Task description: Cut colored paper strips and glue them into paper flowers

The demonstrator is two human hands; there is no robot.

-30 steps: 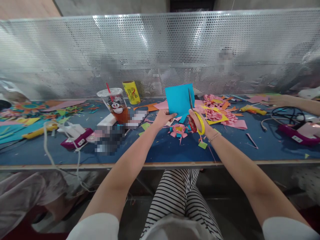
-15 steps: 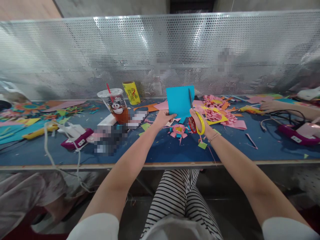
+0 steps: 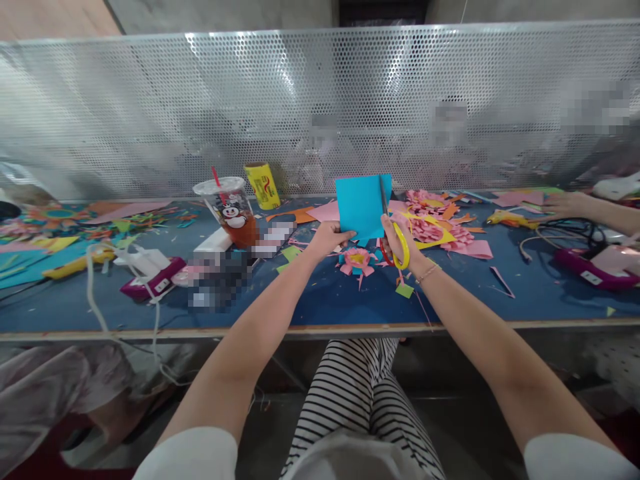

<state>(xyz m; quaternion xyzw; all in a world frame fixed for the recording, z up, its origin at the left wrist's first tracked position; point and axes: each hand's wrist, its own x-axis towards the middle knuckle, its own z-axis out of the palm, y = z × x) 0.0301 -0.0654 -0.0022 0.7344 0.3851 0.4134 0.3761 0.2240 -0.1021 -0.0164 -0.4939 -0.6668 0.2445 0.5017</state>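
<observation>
A blue sheet of paper point(image 3: 359, 205) is held upright above the table, its lower left corner pinched in my left hand point(image 3: 331, 239). My right hand point(image 3: 400, 245) grips scissors point(image 3: 403, 250) with yellow and red handles. Their blades point up along the right part of the sheet, and the right edge of the paper shows beyond them. Just below the sheet, a pink paper flower point(image 3: 358, 261) with a yellow centre lies on the table. A green paper scrap point(image 3: 405, 291) is under my right wrist.
Pink flowers point(image 3: 427, 228) and coloured paper lie right of the scissors. A drink cup point(image 3: 233, 213) and a yellow roll point(image 3: 263, 185) stand left. Purple power strips point(image 3: 155, 279) with cables lie on both sides. Another person's hand point(image 3: 563, 205) is at the right. A perforated metal screen point(image 3: 320, 87) closes the back.
The blue sheet has shifted slightly right and down, with both hands still on the paper and scissors. At the right, the other person's hand has moved away from the yellow tool.
</observation>
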